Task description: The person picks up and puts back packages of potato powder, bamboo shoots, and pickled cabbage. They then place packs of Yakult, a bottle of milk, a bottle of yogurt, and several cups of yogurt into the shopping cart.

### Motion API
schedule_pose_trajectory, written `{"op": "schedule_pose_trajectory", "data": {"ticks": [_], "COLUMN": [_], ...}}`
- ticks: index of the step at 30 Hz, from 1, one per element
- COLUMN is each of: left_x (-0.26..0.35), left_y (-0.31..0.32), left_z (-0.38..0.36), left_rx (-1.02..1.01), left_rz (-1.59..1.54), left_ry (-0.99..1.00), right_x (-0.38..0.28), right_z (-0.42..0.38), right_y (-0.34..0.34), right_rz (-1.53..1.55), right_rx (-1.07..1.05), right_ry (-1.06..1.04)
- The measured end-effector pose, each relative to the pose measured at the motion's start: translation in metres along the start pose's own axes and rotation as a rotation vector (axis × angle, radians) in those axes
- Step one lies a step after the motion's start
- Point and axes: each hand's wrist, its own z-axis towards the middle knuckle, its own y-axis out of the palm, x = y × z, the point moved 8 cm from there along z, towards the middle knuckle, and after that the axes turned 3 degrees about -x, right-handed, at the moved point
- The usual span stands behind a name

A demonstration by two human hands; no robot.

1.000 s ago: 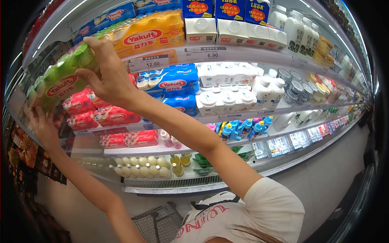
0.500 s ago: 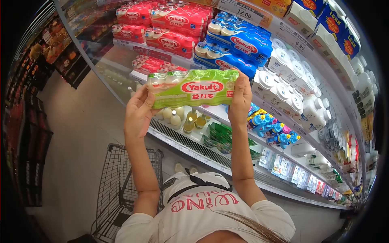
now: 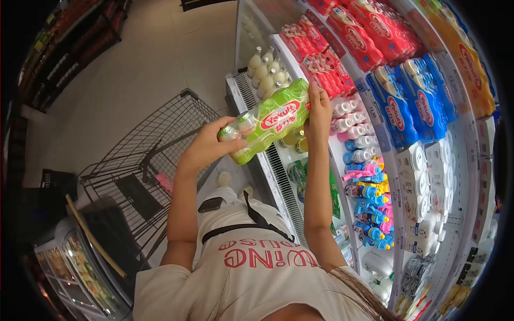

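A green-wrapped pack of Yakult bottles [image 3: 279,119] is held up in front of me, tilted with its right end higher. My left hand [image 3: 214,142] grips the lower left end, thumb across the front. At the upper right end, my right hand [image 3: 318,113] is closed around the pack. Some bottle tops show through the clear wrap near my left hand. Left of the pack, a wire shopping cart [image 3: 155,139] stands on the floor close to my left arm. A small pink item [image 3: 165,182] shows at the cart.
A refrigerated shelf [image 3: 399,224] runs along my right side. It holds red Yakult packs [image 3: 353,37], blue Yakult packs [image 3: 393,104], white tubs [image 3: 416,182] and colourful small bottles [image 3: 375,203]. Pale bottles [image 3: 265,69] stand on its lower deck. Another display case [image 3: 80,267] is at lower left.
My view has turned left, so more of the cart and floor shows. The green pack has gone from nearly level to tilted, still in both hands and nearer the cart.
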Motion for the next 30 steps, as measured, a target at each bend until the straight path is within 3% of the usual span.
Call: {"op": "schedule_pose_trajectory", "data": {"ticks": [2, 4, 7, 11, 13, 19, 21, 25, 27, 30], "left_x": [-0.059, -0.107, -0.194, -0.267, -0.315, -0.419, -0.442, -0.455, -0.456, -0.472], "left_y": [-0.02, -0.041, -0.085, -0.152, -0.188, -0.236, -0.241, -0.248, -0.249, -0.249], "left_z": [-0.021, -0.054, -0.093, -0.139, -0.158, -0.198, -0.196, -0.181, -0.177, -0.174], "left_rx": [0.098, 0.325, 0.59, 0.973, 1.08, 1.242, 1.261, 1.401, 1.416, 1.382], "left_rz": [-0.039, -0.122, -0.163, -0.022, 0.144, 0.197, 0.246, 0.293, 0.301, 0.304], "left_ry": [-0.106, -0.105, -0.2, -0.379, -0.492, -0.73, -0.819, -0.714, -0.659, -0.755], "right_x": [0.065, 0.124, 0.235, 0.363, 0.373, 0.473, 0.509, 0.538, 0.543, 0.55], "right_z": [0.005, -0.018, -0.07, -0.185, -0.244, -0.302, -0.309, -0.325, -0.328, -0.329], "right_y": [0.033, 0.088, 0.142, 0.203, 0.23, 0.239, 0.228, 0.242, 0.242, 0.232], "right_rz": [-0.032, -0.015, -0.23, -0.506, -0.469, -0.591, -0.563, -0.32, -0.398, -0.524], "right_rx": [-0.053, -0.124, -0.296, -0.818, -0.845, -1.075, -0.927, -0.699, -0.719, -0.789], "right_ry": [0.139, 0.312, 0.468, 0.82, 1.191, 1.4, 1.507, 1.581, 1.565, 1.573]}}
